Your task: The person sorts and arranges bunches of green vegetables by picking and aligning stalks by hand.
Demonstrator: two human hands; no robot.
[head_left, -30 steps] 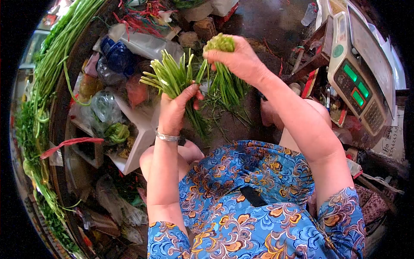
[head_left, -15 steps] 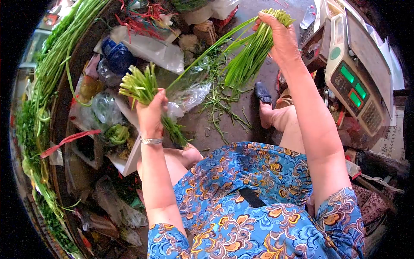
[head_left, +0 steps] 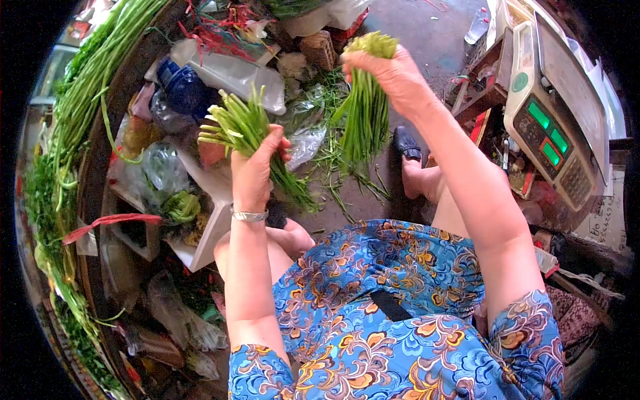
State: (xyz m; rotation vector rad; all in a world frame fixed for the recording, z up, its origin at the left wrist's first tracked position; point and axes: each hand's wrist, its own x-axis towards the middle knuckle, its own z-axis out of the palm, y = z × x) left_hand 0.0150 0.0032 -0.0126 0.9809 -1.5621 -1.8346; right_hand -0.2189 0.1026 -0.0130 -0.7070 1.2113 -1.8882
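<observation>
My left hand (head_left: 255, 167), with a silver bracelet at its wrist, is closed around a bunch of green stalks (head_left: 239, 123). Pale cut ends fan out above the fist, and darker green hangs below it. Farther out, my right hand (head_left: 397, 75) grips a larger bunch of thin green stalks (head_left: 365, 123) near its pale top; the long part hangs straight down. The two bunches are apart. Underneath, loose green trimmings (head_left: 350, 183) lie scattered over the floor, beside a clear plastic bag (head_left: 308, 137).
A scale (head_left: 550, 127) with lit green digits stands at the right. Long green vegetables (head_left: 70, 120) line a ledge at the left. Between ledge and floor are a blue plastic container (head_left: 181, 87), a white foam box (head_left: 212, 230) and red ties (head_left: 227, 30). A brick (head_left: 319, 50) lies ahead.
My right hand has moved left and nearer with its bunch, which now hangs vertically. My left hand has shifted slightly right. Strands that stretched between the bunches no longer span the gap.
</observation>
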